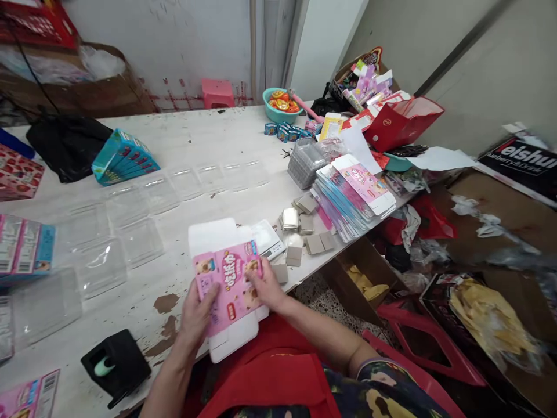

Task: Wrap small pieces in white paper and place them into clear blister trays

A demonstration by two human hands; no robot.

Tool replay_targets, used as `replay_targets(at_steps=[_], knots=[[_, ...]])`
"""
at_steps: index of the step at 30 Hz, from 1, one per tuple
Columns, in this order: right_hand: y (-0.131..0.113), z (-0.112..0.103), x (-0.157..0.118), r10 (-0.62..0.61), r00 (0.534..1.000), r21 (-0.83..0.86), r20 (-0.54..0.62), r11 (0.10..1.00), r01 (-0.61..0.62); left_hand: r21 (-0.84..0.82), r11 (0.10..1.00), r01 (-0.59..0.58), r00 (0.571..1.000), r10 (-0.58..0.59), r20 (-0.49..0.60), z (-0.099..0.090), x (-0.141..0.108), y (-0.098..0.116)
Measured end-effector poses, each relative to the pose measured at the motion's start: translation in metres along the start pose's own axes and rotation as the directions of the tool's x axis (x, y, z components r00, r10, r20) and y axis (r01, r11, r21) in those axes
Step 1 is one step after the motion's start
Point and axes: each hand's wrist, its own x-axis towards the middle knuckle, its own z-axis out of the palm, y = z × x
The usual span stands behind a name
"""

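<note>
A pink printed carton (232, 284) with white flaps spreads between my two hands over the table's front edge. My left hand (196, 307) grips its left side, thumb on the printed face. On the opposite edge my right hand (266, 285) is closed, thumb on top; the fingers underneath are hidden. Just beyond the carton sits a small white scale (272, 249). Several small grey blocks (315, 244) lie in a cluster to its right. Farther right is a stack of flat cartons (348, 197), a pink one uppermost.
Clear plastic trays (102, 264) stand in rows across the left of the white table (235, 139). A black tape dispenser (115, 366) is near the front edge. At the back are a teal bowl (268, 109) of orange packets and clear stacked containers (304, 162). Open boxes (348, 296) crowd the floor right.
</note>
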Motion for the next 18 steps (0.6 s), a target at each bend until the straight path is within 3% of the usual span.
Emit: replay_targets(at_steps=[3,5,8,11,13,14,16,18], knots=[[-0.076,-0.069,0.027,-0.044,0.999,-0.074,0.019,0.996,0.046,-0.093,0.99,-0.102,0.974,0.119,0.193,0.06,0.003,0.032],[-0.128,-0.14,0.043,-0.134,0.984,-0.199,-0.119,0.974,0.109,-0.087,0.988,-0.126,0.956,0.144,0.255,0.089,0.013,0.041],[-0.198,-0.261,0.07,-0.255,0.897,-0.308,-0.361,0.94,0.143,0.053,0.993,-0.107,0.977,0.096,0.191,0.122,0.037,0.043],[-0.244,-0.363,0.105,-0.241,0.837,-0.307,-0.492,0.947,0.093,0.265,0.953,-0.148,0.98,0.106,0.169,0.165,0.069,0.049],[-0.258,-0.405,0.131,-0.207,0.835,-0.309,-0.511,0.95,0.046,0.415,0.858,-0.302,0.95,0.236,0.205,0.209,0.096,0.064],[-0.259,-0.419,0.144,-0.188,0.84,-0.315,-0.509,0.949,0.021,0.485,0.776,-0.403,0.915,0.328,0.235,0.235,0.112,0.075],[-0.254,-0.434,0.167,-0.143,0.86,-0.341,-0.49,0.939,-0.038,0.6,0.554,-0.578,0.807,0.498,0.318,0.292,0.148,0.103],[-0.244,-0.438,0.187,-0.107,0.882,-0.403,-0.459,0.91,-0.1,0.678,0.332,-0.656,0.711,0.575,0.406,0.348,0.187,0.133]])
